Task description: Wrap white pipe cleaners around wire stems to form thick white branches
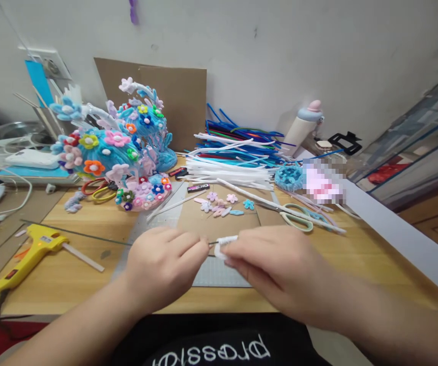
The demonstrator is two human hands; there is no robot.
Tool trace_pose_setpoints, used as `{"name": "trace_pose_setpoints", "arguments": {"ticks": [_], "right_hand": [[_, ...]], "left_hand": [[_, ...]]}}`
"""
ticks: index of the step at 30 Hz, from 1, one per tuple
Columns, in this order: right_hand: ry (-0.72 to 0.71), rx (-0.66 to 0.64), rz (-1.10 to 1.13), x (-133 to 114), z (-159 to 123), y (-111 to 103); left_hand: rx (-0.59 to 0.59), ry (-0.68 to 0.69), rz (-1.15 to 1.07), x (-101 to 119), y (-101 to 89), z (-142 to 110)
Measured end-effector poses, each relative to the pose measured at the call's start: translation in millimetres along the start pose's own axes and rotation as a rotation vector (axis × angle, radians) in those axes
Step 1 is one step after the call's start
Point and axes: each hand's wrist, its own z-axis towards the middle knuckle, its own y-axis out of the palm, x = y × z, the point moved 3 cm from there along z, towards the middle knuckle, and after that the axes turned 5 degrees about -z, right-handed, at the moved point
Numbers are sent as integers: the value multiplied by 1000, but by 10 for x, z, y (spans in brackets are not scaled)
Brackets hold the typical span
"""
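Note:
My left hand (pixel 167 267) is closed around a thin dark green wire (pixel 85 235), whose long end sticks out to the left over the table. From the other side of that fist a short bit of the wire runs into a white pipe cleaner (pixel 224 245). The pipe cleaner is coiled around the wire, with a loop hanging below. My right hand (pixel 283 274) pinches the coil between thumb and fingers, close to my left hand. Beyond the hands, small pastel pipe-cleaner flowers (pixel 219 203) lie on a piece of cardboard.
A yellow glue gun (pixel 35 249) lies at left. Fluffy flower-covered ornaments (pixel 104 152) stand behind it. Pipe cleaners (pixel 234 170) are heaped at the back, with green-handled scissors (pixel 297 221) to their right. A bottle (pixel 302 124) leans by the wall. A grey cutting mat (pixel 211 278) lies beneath my hands.

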Motion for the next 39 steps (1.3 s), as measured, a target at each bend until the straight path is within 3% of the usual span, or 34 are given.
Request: {"name": "trace_pose_setpoints", "arguments": {"ticks": [4,7,11,15,18,21,24,27,31,36,39], "right_hand": [[72,64,101,194,144,-148],[99,-8,222,360,255,-108],[185,-142,468,522,299,90],[329,-227,641,540,189,361],[415,-171,633,445,54,491],[201,-103,383,232,-36,435],[-13,-84,110,51,-69,242],[-77,1,31,26,-12,-3],[-36,78,80,211,167,-177],[107,-182,499,523,309,59],[182,-287,671,567,250,301]], "left_hand": [[-43,49,-60,63,-29,-3],[-36,80,-144,111,-77,8],[37,60,-230,121,-158,39],[136,-62,-188,58,-197,39],[187,-139,-120,11,-175,19],[168,-131,-27,-7,-118,3],[120,-76,35,-2,-59,-16],[65,-9,29,35,-20,-39],[16,39,-72,128,-47,-29],[60,46,-256,204,-175,54],[111,-29,-217,156,-202,68]]}}
